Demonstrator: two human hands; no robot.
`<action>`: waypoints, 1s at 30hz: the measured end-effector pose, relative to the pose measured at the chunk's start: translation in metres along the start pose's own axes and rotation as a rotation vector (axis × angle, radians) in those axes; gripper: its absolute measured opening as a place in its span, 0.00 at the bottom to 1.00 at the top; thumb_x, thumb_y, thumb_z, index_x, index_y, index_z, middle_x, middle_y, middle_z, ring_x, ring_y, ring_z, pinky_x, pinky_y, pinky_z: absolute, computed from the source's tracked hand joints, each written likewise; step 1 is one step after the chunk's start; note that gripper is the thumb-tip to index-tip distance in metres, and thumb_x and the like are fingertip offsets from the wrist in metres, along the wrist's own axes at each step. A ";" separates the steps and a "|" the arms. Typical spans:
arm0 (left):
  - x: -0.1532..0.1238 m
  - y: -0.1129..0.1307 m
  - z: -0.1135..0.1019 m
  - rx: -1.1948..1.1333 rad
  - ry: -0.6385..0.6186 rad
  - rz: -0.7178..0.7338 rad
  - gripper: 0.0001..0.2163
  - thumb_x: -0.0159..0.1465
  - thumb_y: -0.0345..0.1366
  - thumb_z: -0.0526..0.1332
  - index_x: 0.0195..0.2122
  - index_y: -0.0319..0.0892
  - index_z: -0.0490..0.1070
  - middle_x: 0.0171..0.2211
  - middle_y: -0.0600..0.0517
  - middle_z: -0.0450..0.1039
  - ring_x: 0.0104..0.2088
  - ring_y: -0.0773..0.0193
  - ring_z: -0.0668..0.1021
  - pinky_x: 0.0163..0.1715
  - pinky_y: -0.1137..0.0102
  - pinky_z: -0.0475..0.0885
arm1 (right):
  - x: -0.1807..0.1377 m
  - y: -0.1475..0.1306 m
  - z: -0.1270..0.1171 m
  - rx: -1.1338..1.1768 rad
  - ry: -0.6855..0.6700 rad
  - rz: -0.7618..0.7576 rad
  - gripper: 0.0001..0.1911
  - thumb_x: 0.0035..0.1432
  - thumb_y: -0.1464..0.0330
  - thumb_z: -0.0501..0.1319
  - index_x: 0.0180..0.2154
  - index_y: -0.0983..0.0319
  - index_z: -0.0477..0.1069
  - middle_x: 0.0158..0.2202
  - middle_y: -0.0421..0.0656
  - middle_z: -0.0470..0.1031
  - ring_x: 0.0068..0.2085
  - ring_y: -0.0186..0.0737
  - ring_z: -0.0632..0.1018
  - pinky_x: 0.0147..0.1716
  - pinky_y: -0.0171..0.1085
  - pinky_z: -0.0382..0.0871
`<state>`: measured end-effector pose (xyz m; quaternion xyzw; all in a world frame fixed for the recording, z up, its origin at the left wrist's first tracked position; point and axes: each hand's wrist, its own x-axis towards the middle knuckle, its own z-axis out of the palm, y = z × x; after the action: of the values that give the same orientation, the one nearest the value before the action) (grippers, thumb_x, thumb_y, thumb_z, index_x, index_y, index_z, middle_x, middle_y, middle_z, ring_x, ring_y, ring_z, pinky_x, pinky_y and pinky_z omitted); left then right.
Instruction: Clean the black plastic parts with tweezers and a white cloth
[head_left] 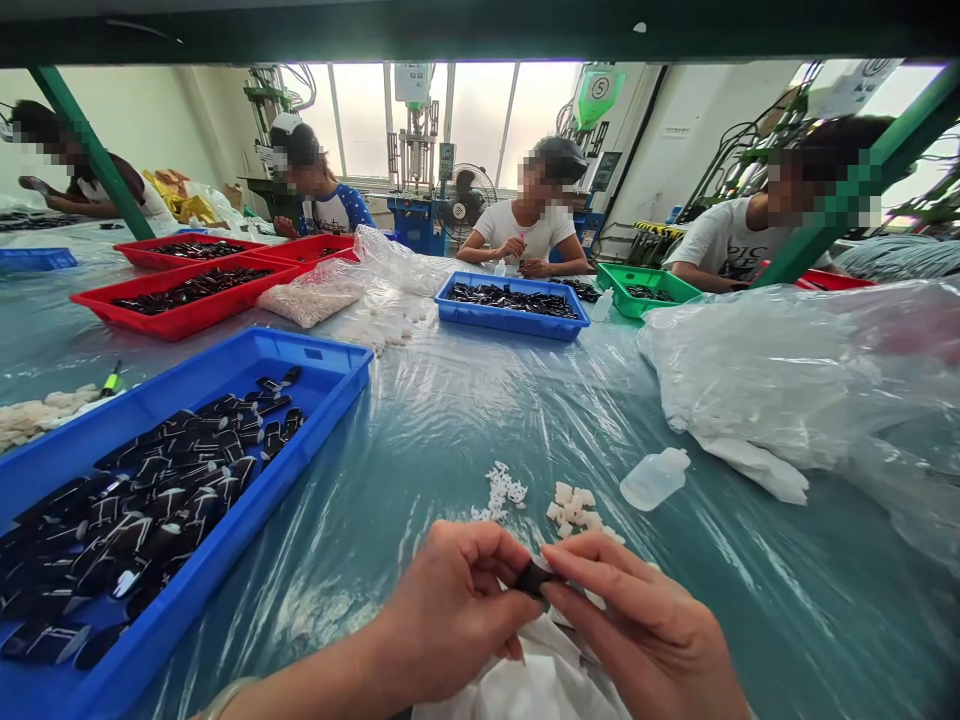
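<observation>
My left hand (450,610) and my right hand (637,630) meet low in the middle, both pinching one small black plastic part (534,578) between their fingertips. Under my hands lies a white plastic sheet or bag (525,690). Just beyond them, small white pieces (574,505) and a cluster of tinier white bits (502,492) lie on the plastic-covered table (450,420). A blue tray (315,400) full of black parts sits to my left. A small translucent bottle (654,478) lies on its side to the right.
A large crumpled clear plastic bag (810,370) fills the right side. Red trays (187,300), another blue tray (514,305) and a green tray (645,290) hold black parts farther back. Several people sit at the table's far side. White pieces (37,415) lie at the left edge.
</observation>
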<state>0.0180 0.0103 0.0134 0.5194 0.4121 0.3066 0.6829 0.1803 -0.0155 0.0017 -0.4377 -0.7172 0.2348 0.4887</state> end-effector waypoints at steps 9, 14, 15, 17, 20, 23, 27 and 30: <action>0.000 0.000 0.000 0.045 0.014 0.013 0.04 0.48 0.23 0.58 0.24 0.37 0.69 0.18 0.57 0.67 0.17 0.72 0.72 0.18 0.78 0.68 | -0.002 0.002 0.001 -0.048 -0.019 -0.026 0.14 0.51 0.76 0.62 0.38 0.53 0.77 0.30 0.41 0.75 0.28 0.35 0.76 0.25 0.30 0.72; 0.000 -0.003 0.000 0.069 0.009 0.028 0.05 0.48 0.24 0.57 0.25 0.37 0.70 0.20 0.56 0.69 0.17 0.71 0.72 0.18 0.78 0.68 | -0.001 0.003 0.000 -0.060 -0.053 -0.017 0.12 0.53 0.75 0.61 0.38 0.55 0.76 0.29 0.42 0.74 0.28 0.35 0.75 0.24 0.30 0.72; 0.000 -0.004 0.000 0.070 0.011 0.029 0.05 0.48 0.24 0.57 0.25 0.37 0.70 0.20 0.56 0.69 0.17 0.72 0.72 0.18 0.78 0.68 | -0.001 0.003 0.000 -0.059 -0.060 -0.019 0.13 0.53 0.75 0.61 0.39 0.55 0.76 0.29 0.42 0.74 0.28 0.35 0.75 0.24 0.30 0.72; 0.000 -0.006 0.001 0.073 0.012 0.030 0.05 0.48 0.24 0.57 0.25 0.37 0.70 0.20 0.56 0.69 0.17 0.72 0.72 0.18 0.78 0.67 | -0.001 0.003 0.000 -0.060 -0.073 -0.015 0.13 0.53 0.74 0.60 0.40 0.55 0.76 0.29 0.42 0.74 0.28 0.35 0.75 0.25 0.31 0.72; 0.000 -0.007 0.002 0.074 0.016 0.023 0.04 0.48 0.25 0.57 0.25 0.37 0.69 0.19 0.56 0.68 0.17 0.72 0.72 0.17 0.79 0.66 | -0.002 0.002 0.001 -0.060 -0.074 0.001 0.12 0.54 0.73 0.60 0.39 0.56 0.76 0.29 0.42 0.74 0.28 0.36 0.75 0.24 0.31 0.71; 0.001 -0.007 0.001 0.082 0.023 0.018 0.04 0.48 0.25 0.57 0.25 0.37 0.69 0.20 0.56 0.68 0.17 0.71 0.72 0.17 0.78 0.66 | -0.002 0.002 0.002 -0.057 -0.061 0.005 0.09 0.54 0.73 0.60 0.34 0.57 0.77 0.28 0.42 0.73 0.27 0.35 0.75 0.23 0.30 0.71; 0.002 -0.006 -0.001 0.095 0.019 0.017 0.04 0.48 0.26 0.57 0.25 0.37 0.69 0.20 0.55 0.69 0.17 0.71 0.72 0.17 0.78 0.66 | -0.002 0.001 0.003 -0.058 -0.047 -0.002 0.09 0.53 0.74 0.60 0.34 0.56 0.76 0.28 0.41 0.73 0.27 0.34 0.75 0.24 0.29 0.71; 0.002 -0.007 -0.001 0.106 0.020 0.025 0.04 0.48 0.26 0.57 0.25 0.38 0.69 0.20 0.56 0.68 0.17 0.71 0.71 0.17 0.77 0.66 | -0.003 0.000 0.004 -0.050 -0.042 0.016 0.08 0.53 0.74 0.60 0.33 0.56 0.76 0.28 0.41 0.73 0.27 0.34 0.75 0.24 0.30 0.71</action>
<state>0.0182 0.0103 0.0065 0.5569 0.4282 0.2981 0.6462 0.1775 -0.0173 -0.0016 -0.4507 -0.7295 0.2297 0.4605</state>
